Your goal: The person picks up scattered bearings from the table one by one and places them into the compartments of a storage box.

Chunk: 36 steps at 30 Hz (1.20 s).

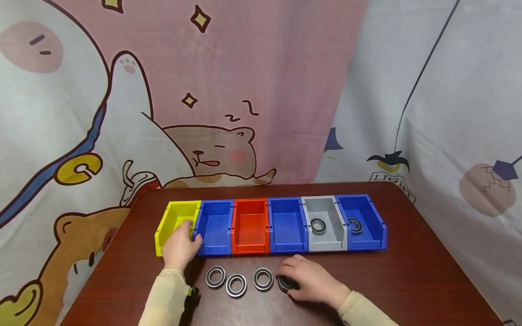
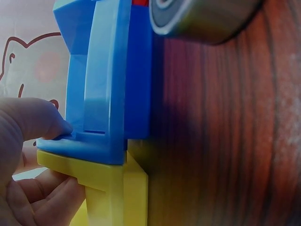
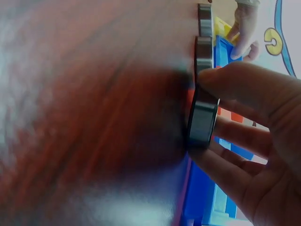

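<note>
My left hand (image 1: 180, 246) straddles the adjoining walls of the yellow bin (image 1: 162, 228) and the blue bin (image 1: 214, 226) beside it. In the left wrist view its thumb (image 2: 40, 117) lies at the blue side while curled fingers (image 2: 59, 197) reach inside the yellow one, pinching the walls. On the tabletop in front of the bins, my right hand (image 1: 311, 280) grips a ball bearing (image 3: 203, 125) by its rim, thumb on one side and fingertips on the other. Left of it lie more ball bearings, one close by (image 1: 263, 279) and two farther left (image 1: 236, 285).
The bins stand side by side in a row across the brown table (image 1: 420, 271). A red bin (image 1: 250, 226) and another blue bin (image 1: 288, 226) are mid-row. The grey bin (image 1: 332, 222) and the far-right blue bin (image 1: 371, 222) each contain one bearing. A printed curtain (image 1: 302, 90) hangs behind.
</note>
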Motion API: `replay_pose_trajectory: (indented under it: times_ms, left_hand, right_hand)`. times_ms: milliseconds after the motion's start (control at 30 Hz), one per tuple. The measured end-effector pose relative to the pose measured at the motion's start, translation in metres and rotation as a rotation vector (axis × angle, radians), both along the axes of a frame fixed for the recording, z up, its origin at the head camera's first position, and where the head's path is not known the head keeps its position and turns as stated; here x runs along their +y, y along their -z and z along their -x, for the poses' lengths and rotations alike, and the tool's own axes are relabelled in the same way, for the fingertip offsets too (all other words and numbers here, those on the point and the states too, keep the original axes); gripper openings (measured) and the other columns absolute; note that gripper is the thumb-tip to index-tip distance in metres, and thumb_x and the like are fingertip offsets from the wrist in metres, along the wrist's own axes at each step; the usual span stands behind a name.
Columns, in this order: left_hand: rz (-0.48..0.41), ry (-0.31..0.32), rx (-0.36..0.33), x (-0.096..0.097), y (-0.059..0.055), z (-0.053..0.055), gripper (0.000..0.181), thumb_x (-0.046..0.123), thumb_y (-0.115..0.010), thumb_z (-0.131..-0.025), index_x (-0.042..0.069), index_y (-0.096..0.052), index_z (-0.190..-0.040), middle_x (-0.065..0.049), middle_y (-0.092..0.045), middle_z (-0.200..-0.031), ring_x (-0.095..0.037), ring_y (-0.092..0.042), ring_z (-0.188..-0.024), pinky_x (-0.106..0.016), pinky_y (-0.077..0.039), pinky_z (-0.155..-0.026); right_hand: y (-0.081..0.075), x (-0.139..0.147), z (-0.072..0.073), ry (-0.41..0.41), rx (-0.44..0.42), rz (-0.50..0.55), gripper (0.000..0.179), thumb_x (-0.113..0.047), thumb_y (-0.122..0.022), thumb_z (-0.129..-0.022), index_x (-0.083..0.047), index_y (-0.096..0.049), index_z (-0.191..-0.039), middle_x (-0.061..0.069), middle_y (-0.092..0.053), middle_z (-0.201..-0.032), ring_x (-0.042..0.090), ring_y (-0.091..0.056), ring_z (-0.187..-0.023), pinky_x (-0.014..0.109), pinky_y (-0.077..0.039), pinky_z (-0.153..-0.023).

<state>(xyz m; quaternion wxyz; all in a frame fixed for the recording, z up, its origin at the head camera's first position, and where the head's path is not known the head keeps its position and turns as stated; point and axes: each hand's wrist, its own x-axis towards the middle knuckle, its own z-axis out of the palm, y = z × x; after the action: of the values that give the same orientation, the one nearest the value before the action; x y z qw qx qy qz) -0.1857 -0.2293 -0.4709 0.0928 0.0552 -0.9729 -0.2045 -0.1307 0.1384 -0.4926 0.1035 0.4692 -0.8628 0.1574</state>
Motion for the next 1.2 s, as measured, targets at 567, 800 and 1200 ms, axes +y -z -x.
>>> replay_pose_trajectory:
  times_ms: [567, 800, 1200]
  left_hand:
    - [0.002, 0.004, 0.032, -0.001, 0.003, 0.001, 0.051, 0.024, -0.071, -0.084, -0.001, -0.058, -0.126, -0.025, -0.066, -0.113, -0.039, -0.065, -0.092, -0.056, -0.053, -0.076]
    - [0.000, 0.001, 0.014, 0.000, 0.002, 0.002, 0.051, 0.024, -0.071, -0.085, -0.001, -0.057, -0.127, -0.025, -0.066, -0.114, -0.038, -0.064, -0.090, -0.056, -0.053, -0.075]
    - [0.002, 0.005, 0.021, 0.000, 0.002, 0.001, 0.051, 0.024, -0.071, -0.085, -0.001, -0.057, -0.127, -0.025, -0.066, -0.113, -0.038, -0.064, -0.090, -0.056, -0.053, -0.074]
  right_hand:
    - [-0.034, 0.015, 0.024, 0.055, -0.120, 0.123, 0.046, -0.017, -0.085, -0.072, -0.010, -0.070, -0.115, -0.001, -0.066, -0.109, 0.018, -0.061, -0.101, 0.038, -0.051, -0.089]
    - [-0.053, 0.016, 0.043, 0.141, -0.152, 0.111, 0.045, -0.018, -0.083, -0.076, -0.009, -0.070, -0.117, 0.002, -0.066, -0.112, 0.021, -0.061, -0.105, 0.044, -0.051, -0.091]
    - [-0.060, 0.005, 0.072, 0.285, -0.139, 0.030, 0.043, -0.019, -0.081, -0.078, -0.010, -0.070, -0.119, 0.006, -0.066, -0.117, 0.025, -0.061, -0.108, 0.043, -0.051, -0.095]
